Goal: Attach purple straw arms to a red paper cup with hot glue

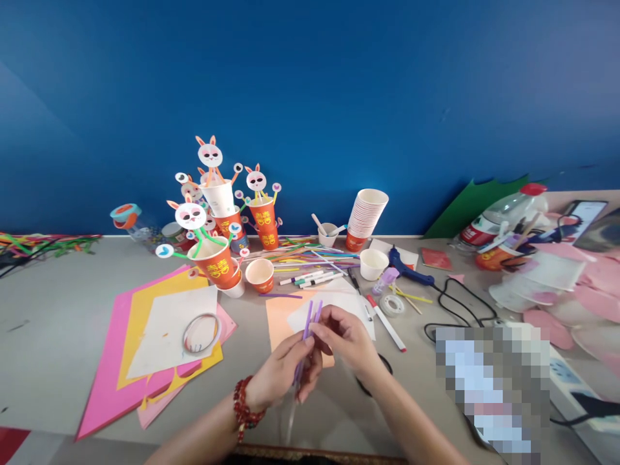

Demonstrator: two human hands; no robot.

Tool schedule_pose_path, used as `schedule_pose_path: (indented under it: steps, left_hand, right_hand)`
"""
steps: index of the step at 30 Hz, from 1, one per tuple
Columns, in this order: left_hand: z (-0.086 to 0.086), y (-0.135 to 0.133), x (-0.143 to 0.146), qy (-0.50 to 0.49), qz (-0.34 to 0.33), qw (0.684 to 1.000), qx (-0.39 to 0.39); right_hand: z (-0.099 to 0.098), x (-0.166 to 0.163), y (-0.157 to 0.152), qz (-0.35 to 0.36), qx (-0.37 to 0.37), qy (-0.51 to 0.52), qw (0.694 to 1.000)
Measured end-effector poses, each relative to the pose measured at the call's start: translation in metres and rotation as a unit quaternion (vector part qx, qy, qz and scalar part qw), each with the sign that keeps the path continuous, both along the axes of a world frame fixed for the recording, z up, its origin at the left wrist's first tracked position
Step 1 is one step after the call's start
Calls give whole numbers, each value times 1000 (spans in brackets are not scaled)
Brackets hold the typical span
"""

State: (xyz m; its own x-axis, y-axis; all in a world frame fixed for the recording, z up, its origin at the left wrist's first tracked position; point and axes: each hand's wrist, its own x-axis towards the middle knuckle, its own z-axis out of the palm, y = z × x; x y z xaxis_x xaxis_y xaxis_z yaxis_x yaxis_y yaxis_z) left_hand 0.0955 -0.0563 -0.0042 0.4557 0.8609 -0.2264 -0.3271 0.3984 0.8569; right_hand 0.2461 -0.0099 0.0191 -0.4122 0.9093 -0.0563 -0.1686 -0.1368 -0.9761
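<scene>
Purple pipe cleaners [307,321] stand upright between my hands, their tips side by side. My left hand [285,365], with a red bead bracelet [246,405] at the wrist, is closed around their lower part. Thumb and fingertips of my right hand [343,336] pinch at the upper part of them. Below my left hand a pale, thin length trails down, too blurred to name. Under and behind the hands lie an orange paper sheet [278,316] and a white sheet [356,307].
Paper-cup rabbits [213,261] stand at the back left, beside stacked coloured paper [109,361] and a tape roll [184,336]. Markers [314,279], loose pipe cleaners [290,253], stacked cups [368,213] and a blue glue gun [407,268] with its black cord [458,310] lie beyond my hands.
</scene>
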Motion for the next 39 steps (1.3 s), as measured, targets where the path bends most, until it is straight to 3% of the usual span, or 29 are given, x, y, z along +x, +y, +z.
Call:
schedule_pose_path:
  steps: [12, 19, 32, 39]
  left_hand:
    - [9, 11, -8, -101, -67, 991, -63]
    - [-2, 11, -4, -133, -71, 987, -53]
    - [-9, 10, -2, -143, -54, 987, -50]
    - [-10, 10, -3, -146, -46, 987, -53]
  right_hand:
    - [0, -4, 8, 8, -25, 25, 999]
    - [-11, -4, 8, 3, -16, 28, 999]
    - [-7, -3, 6, -9, -11, -15, 1000]
    - [-9, -2, 7, -24, 45, -55, 997]
